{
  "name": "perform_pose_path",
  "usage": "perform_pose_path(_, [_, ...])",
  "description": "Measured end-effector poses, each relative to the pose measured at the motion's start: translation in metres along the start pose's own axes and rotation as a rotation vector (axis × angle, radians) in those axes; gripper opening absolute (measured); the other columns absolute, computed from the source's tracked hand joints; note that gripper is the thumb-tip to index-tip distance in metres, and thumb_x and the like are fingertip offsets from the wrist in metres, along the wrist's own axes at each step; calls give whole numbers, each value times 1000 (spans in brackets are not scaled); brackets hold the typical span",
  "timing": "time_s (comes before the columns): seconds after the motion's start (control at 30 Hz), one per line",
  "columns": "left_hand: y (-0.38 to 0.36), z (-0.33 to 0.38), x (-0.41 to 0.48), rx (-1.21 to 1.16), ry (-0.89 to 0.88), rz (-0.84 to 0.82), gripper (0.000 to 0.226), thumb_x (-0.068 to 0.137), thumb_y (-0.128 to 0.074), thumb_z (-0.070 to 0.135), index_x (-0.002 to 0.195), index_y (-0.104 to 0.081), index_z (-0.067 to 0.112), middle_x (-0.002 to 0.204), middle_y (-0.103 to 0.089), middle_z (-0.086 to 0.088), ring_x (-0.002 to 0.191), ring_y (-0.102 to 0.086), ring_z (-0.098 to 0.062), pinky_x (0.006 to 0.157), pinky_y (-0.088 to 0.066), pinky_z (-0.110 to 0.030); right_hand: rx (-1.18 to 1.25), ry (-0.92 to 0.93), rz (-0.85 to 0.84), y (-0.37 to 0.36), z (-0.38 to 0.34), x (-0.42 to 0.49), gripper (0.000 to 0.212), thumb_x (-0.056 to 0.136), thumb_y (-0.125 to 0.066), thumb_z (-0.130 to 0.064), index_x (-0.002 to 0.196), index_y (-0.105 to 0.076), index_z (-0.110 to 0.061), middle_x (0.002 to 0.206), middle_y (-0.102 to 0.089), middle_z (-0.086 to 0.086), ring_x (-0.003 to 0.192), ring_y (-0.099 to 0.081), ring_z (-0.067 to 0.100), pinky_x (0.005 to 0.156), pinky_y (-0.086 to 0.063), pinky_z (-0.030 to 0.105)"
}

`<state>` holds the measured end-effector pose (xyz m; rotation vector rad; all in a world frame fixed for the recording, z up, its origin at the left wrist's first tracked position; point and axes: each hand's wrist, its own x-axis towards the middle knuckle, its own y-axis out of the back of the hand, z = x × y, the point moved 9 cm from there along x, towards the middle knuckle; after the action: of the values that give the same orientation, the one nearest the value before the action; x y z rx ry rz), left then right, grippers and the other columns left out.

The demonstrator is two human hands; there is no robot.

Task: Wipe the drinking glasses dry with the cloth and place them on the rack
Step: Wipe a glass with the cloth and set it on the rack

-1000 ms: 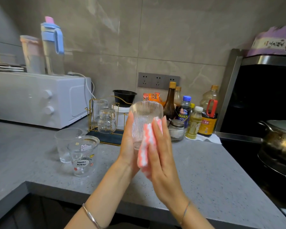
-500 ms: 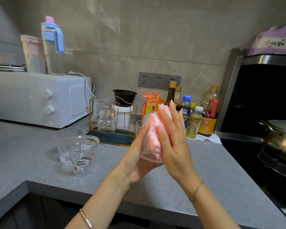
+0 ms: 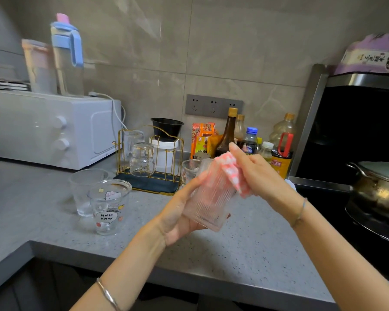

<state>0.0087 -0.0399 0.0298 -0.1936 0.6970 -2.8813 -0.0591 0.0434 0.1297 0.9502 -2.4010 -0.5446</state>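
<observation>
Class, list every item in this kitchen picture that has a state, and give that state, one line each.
ribbed glass: tilted, held in left hand
cloth: pressed to its rim by right hand
rack: holds two upturned glasses
Hello Kitty glass: upright on counter
plain glass: upright behind it

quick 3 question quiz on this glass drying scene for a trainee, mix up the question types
1. True or false: the gold rack already holds upside-down glasses.
2. Which hand presses the pink cloth to the ribbed glass? A left hand B right hand
3. Fill in: the Hello Kitty glass stands on the ____.

Key
1. True: two are on it.
2. B; the left hand grips the glass.
3. Counter, left of the hands, in front of a plain glass.
</observation>
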Motion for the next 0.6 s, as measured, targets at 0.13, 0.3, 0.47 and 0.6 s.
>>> perform_pose_path(0.13, [0, 5, -1, 51, 17, -33, 81, 37, -90, 57, 107, -74, 19, 109, -71, -13, 91, -69, -26, 85, -54, -49, -29, 27, -241, -9, 0, -3, 52, 89, -38, -61, 97, -72, -23, 85, -71, 2, 54, -48, 9, 55, -40, 18])
perform_pose_path(0.3, [-4, -6, -8, 284, 147, -115, 75, 46, -86, 60, 112, -73, 26, 120, -68, -12, 111, -62, -30, 105, -41, -56, -105, 91, -757, -43, -3, -41, 31, 93, -54, -39, 120, -63, -28, 115, -68, -3, 79, -61, 7, 60, -46, 18])
perform_pose_path(0.47, [9, -15, -6, 197, 244, -47, 76, 70, -64, 73, 124, -66, 20, 133, -59, -17, 129, -50, -36, 112, -33, -57, 53, 5, -597, -43, 7, -43, 10, 88, -58, -26, 93, -65, -21, 78, -73, -14, 62, -63, -3, 53, -48, 13])
perform_pose_path(0.6, [19, -10, -6, 8, 132, 90, 71, 77, -54, 72, 123, -66, 18, 130, -62, -16, 122, -57, -33, 106, -42, -50, 75, 90, -350, -28, 13, -29, 36, 73, -66, -46, 91, -72, -16, 95, -74, 12, 89, -66, 40, 76, -54, 49])
